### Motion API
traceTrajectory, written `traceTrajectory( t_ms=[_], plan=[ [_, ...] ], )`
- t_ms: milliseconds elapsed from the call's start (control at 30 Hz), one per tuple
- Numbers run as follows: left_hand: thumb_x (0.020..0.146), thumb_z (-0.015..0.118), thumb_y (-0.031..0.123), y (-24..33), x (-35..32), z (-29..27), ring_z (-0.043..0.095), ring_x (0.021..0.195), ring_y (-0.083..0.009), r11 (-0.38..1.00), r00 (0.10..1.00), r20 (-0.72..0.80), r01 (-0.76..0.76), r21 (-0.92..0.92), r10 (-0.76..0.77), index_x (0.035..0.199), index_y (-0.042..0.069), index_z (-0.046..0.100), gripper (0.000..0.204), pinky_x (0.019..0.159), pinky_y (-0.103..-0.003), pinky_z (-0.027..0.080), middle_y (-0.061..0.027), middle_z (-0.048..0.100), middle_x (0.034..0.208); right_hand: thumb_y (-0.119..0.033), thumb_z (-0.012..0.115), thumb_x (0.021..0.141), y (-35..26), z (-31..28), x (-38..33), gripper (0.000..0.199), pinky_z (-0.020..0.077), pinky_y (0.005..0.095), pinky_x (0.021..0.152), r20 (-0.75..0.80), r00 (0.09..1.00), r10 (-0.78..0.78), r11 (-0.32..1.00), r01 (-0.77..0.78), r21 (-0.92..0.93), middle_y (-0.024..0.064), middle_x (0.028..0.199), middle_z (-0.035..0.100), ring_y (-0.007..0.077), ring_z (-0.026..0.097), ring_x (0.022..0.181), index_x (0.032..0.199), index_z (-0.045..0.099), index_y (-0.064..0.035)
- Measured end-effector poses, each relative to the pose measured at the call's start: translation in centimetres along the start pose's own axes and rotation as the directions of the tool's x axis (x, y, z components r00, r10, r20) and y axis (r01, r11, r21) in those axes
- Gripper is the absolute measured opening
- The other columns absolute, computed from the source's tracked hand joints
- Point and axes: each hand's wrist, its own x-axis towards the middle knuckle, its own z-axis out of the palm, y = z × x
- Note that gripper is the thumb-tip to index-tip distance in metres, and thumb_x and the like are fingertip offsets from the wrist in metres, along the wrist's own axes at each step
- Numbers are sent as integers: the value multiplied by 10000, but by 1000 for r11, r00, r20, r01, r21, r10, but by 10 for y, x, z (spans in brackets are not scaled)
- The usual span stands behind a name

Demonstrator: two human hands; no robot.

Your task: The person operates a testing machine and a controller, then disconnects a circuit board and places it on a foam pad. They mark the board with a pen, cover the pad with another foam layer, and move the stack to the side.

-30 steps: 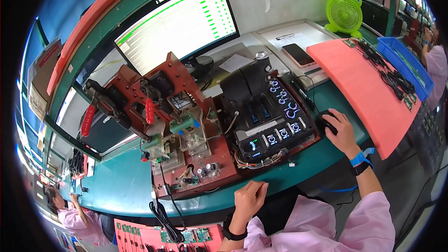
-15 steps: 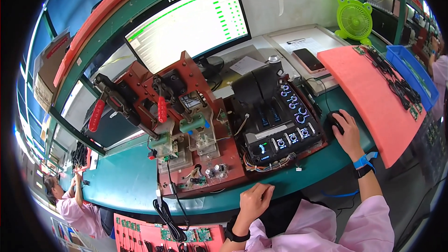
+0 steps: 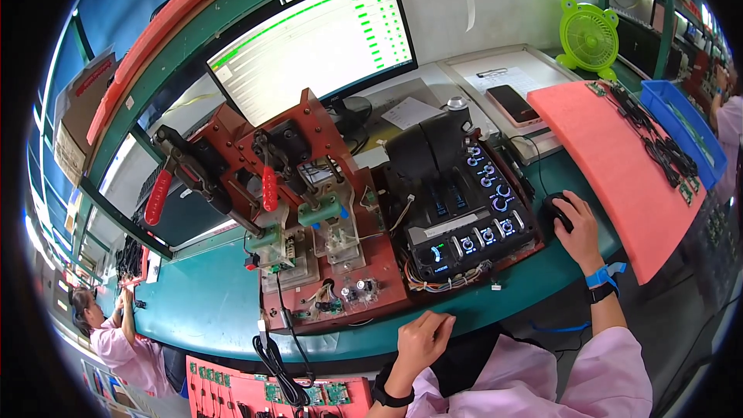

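The right hand (image 3: 579, 226) is resting over a black computer mouse (image 3: 557, 207), fingers curled down in a loose grip around it, on the teal desk (image 3: 201, 306) just right of a black control panel (image 3: 464, 220); a blue wrist strap (image 3: 602, 275) is circling that wrist; the left hand (image 3: 422, 340) is curling loosely at the near desk edge, its grip closed on nothing, just below a red test fixture (image 3: 309, 217) carrying red-handled clamps (image 3: 158, 195) and green blocks; the control panel is glowing with small blue dials; behind both, a monitor (image 3: 313, 50) is showing rows of green; to the right, a pink foam mat (image 3: 619, 178) is holding small circuit boards with black wires, beside a blue bin (image 3: 689, 128); a green fan (image 3: 588, 37) is standing at the back; another person in pink is working at far lower left.
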Motion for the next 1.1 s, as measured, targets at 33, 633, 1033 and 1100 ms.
traceTrajectory(
  t_ms=[33, 633, 1033, 1100],
  plan=[
    [746, 622, 56, 0, 0, 0, 456, 406, -168, 1000, 1000, 1, 9, -3, -9, 718, 29, 602, 43, 397, -261, 346, -72, 507, 562, -18, 589, 651, -1, 0, 0, 356, 422, 377, 827, 1, 1000, -3, 1000, 3, 1, 131, 1112, 514, 324, 497, 972, 1003, 575, -68],
    [775, 608, 71, -1, 1, -5, 454, 413, -146, 989, 995, -19, 100, -109, -102, 741, 11, 597, 69, 397, -253, 341, -83, 523, 577, -22, 580, 650, -2, -1, -1, 338, 423, 381, 820, 22, 999, -32, 999, 31, 33, 132, 1108, 518, 328, 499, 971, 986, 573, -54],
    [785, 582, 61, 2, 1, -9, 499, 486, -127, 966, 979, 24, 202, -162, -201, 753, -9, 609, 82, 453, -232, 374, -77, 547, 582, -32, 591, 638, -4, -5, -2, 319, 444, 378, 789, 24, 997, -76, 995, 74, 71, 128, 1087, 526, 324, 511, 945, 955, 587, -67],
    [787, 595, 79, -1, 1, -8, 477, 461, -139, 968, 984, 5, 179, -176, -181, 764, -9, 607, 92, 434, -242, 362, -92, 539, 588, -34, 592, 639, -3, -6, -2, 320, 444, 379, 788, 33, 996, -82, 994, 79, 81, 128, 1088, 526, 324, 511, 944, 957, 586, -67]
  ],
)
